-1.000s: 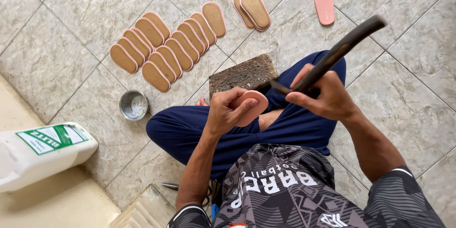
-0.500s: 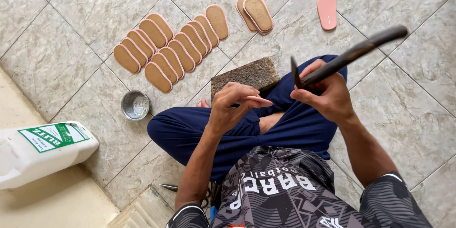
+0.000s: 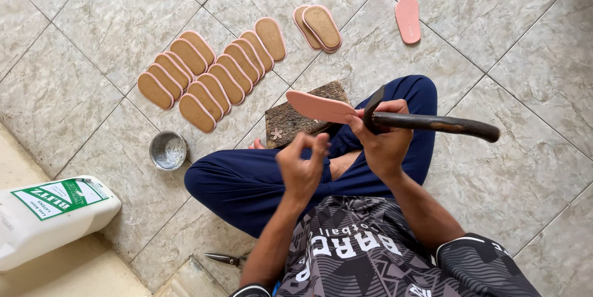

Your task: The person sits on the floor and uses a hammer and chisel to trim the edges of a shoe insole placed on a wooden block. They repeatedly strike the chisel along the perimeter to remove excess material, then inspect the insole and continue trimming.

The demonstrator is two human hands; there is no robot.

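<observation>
- Two things sit in my right hand (image 3: 383, 142): a dark hammer (image 3: 432, 123), fingers wrapped tight round its handle, and a pink sole (image 3: 318, 106) pinched at one end, sticking out flat over the stone block (image 3: 290, 125).
- My left hand (image 3: 301, 170) hovers half-curled above my lap, fingertips bunched together, holding nothing I can make out.

The pink sole (image 3: 318, 106) has passed from the left hand (image 3: 302, 170) to the right hand (image 3: 384, 139), which now pinches it alongside the hammer (image 3: 432, 124); the left hand has drawn back empty, fingers curled.
</observation>
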